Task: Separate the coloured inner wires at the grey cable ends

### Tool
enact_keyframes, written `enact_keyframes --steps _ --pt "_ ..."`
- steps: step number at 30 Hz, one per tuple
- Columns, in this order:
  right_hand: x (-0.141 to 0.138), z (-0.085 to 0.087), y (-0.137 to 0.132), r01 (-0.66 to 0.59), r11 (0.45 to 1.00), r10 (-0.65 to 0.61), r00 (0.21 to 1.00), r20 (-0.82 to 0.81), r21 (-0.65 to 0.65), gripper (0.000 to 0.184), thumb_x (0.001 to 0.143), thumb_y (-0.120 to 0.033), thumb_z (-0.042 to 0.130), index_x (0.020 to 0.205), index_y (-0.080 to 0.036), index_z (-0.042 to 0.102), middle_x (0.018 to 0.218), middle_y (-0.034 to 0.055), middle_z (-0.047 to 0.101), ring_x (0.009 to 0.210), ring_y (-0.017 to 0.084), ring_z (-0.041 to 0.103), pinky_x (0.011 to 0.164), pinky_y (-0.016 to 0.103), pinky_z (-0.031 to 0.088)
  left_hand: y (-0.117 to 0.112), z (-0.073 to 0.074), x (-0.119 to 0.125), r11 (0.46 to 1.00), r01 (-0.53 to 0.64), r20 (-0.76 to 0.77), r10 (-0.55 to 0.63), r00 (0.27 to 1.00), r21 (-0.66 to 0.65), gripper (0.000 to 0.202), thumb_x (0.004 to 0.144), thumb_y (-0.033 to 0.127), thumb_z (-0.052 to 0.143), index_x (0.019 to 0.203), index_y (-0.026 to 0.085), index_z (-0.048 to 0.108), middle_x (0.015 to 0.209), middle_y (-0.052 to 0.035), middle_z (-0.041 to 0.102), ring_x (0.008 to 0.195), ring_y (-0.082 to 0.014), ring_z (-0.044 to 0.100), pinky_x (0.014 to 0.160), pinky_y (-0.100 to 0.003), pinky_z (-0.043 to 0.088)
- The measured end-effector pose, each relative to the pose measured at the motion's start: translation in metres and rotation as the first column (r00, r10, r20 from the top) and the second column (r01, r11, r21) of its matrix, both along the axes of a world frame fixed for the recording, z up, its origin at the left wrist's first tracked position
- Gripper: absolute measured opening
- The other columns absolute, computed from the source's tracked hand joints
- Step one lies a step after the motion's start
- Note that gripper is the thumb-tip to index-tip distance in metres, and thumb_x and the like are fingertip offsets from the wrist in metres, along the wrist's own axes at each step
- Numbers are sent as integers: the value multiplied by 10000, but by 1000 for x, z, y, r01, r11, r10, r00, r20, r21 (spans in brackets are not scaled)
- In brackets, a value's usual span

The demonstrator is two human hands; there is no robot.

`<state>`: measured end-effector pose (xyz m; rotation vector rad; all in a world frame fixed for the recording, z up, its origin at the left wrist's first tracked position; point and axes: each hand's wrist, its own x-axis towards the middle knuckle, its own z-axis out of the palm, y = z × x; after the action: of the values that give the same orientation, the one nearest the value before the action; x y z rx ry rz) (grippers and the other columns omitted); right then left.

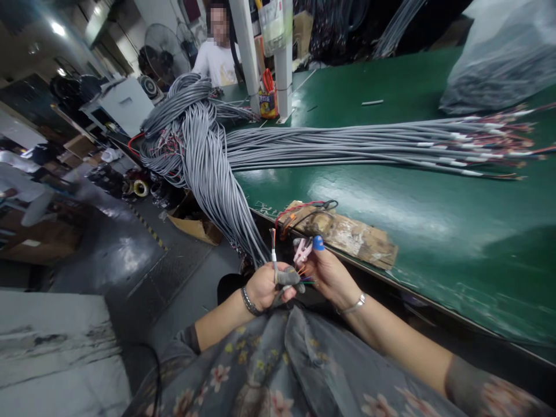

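My left hand (271, 285) is closed around a grey cable (274, 263), whose stripped end points upward. Grey coverings sit on some of its fingers. Thin coloured wires (307, 279) fan out on its right side, towards the other hand. My right hand (336, 275), with a blue finger cover (318, 242) on one digit, pinches a small pink clip-like tool (303, 251). Its exact kind is hard to make out. Both hands are close together above my lap, just off the bench edge.
A big bundle of grey cables (212, 156) hangs over the edge of the green bench (417, 202). More cables (347, 142) lie along it, ends stripped. A worn wooden board (360, 237) lies near the edge. A plastic bag (499, 63) stands back right; a person (219, 61) is behind.
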<state>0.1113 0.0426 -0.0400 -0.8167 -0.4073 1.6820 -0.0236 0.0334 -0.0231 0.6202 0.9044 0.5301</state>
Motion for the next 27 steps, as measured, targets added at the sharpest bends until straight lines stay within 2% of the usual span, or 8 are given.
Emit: enact_keyframes --steps 7,13,17,21,27 --pt "-1 -4 1 10 1000 -10 1000 17 -6 381 642 -576 740 704 -205 677 589 -13 567 523 127 484 527 259 467 1 -7 -3 1000 4 -4 -4 1000 5 357 491 368 797 565 144 530 356 9 486 278 -75 381 301 -185 198" --pt "4 0 -6 -148 988 145 987 -74 -35 479 630 -675 680 767 -216 689 682 19 633 551 135 528 509 253 458 -3 0 -2 999 -34 -29 35 999 30 437 412 418 831 525 155 501 370 9 501 276 -67 373 301 -188 202" --pt "6 4 -12 -232 973 229 968 -103 -18 464 650 -641 689 808 -204 694 780 39 665 578 133 541 537 259 459 -16 5 -3 987 -70 -84 83 993 146 455 468 500 806 512 146 524 352 3 491 287 -67 380 336 -200 253" --pt "5 5 -14 -130 991 131 991 -18 17 333 636 -495 775 749 -196 682 685 0 623 560 114 509 549 241 437 -28 11 -1 942 -153 -138 201 970 299 418 567 500 767 537 139 559 401 -15 547 343 -75 430 391 -206 316" --pt "4 8 -14 -91 995 87 991 99 37 362 643 -541 750 688 -191 670 600 -10 567 531 117 458 520 257 401 -30 16 5 926 -205 -175 270 947 317 412 580 527 731 555 143 582 389 -8 537 344 -80 421 396 -217 318"
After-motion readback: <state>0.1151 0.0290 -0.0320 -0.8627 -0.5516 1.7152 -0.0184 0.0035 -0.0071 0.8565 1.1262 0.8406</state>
